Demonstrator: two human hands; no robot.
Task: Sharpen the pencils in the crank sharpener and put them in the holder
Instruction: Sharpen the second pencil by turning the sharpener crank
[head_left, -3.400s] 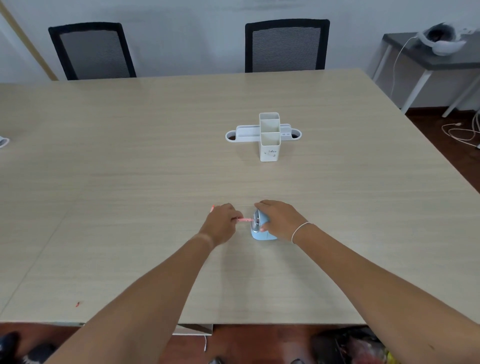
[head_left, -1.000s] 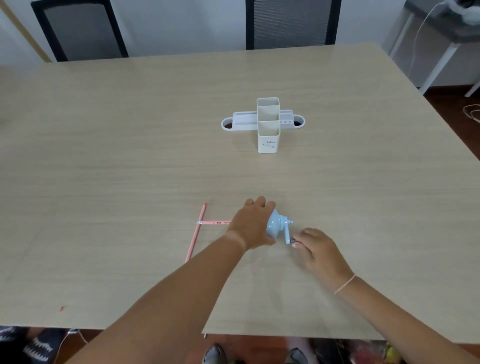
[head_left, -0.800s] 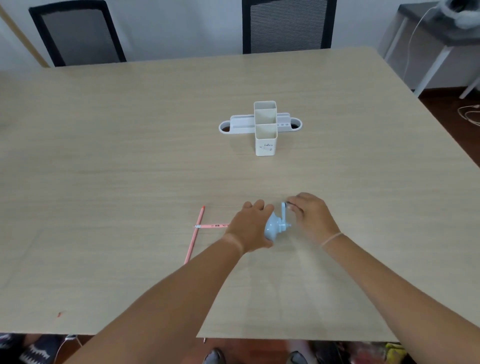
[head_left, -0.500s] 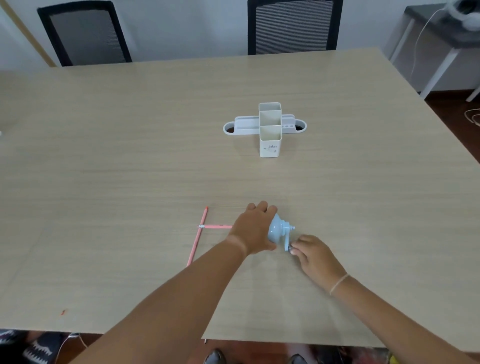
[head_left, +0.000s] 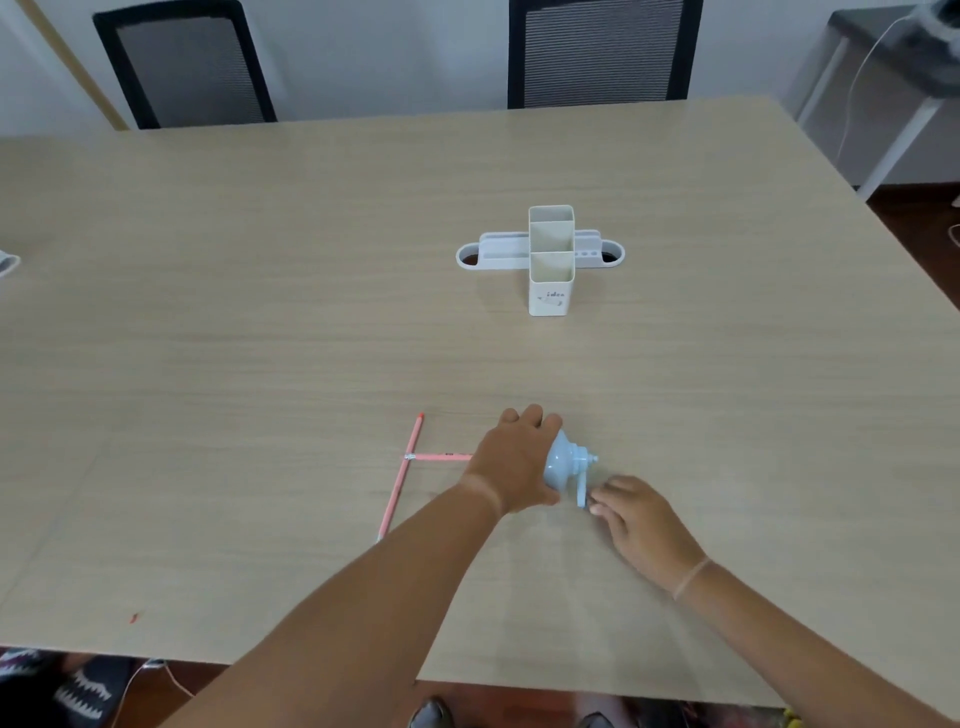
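Observation:
A light blue crank sharpener (head_left: 565, 464) lies on the wooden table (head_left: 260, 338) near its front edge. My left hand (head_left: 514, 460) covers the sharpener's body and grips it. A pink pencil (head_left: 441, 457) sticks out leftward from under that hand, its far end hidden in the sharpener. My right hand (head_left: 641, 522) pinches the crank handle (head_left: 582, 493), which hangs at the bottom of its turn. A second pink pencil (head_left: 401, 475) lies loose on the table, crossing the first pencil's end. The white holder (head_left: 550, 291) stands upright farther back, with nothing visible in its compartments.
A low white tray part (head_left: 493, 254) runs left and right of the holder. Two black mesh chairs (head_left: 182, 62) (head_left: 602, 49) stand behind the table. A grey side table (head_left: 883, 78) with a cable is at the back right. A small red speck (head_left: 134, 617) lies front left.
My left hand has moved from pushing the pencil to gripping the sharpener. My right hand has swung the crank up and back down to the low point.

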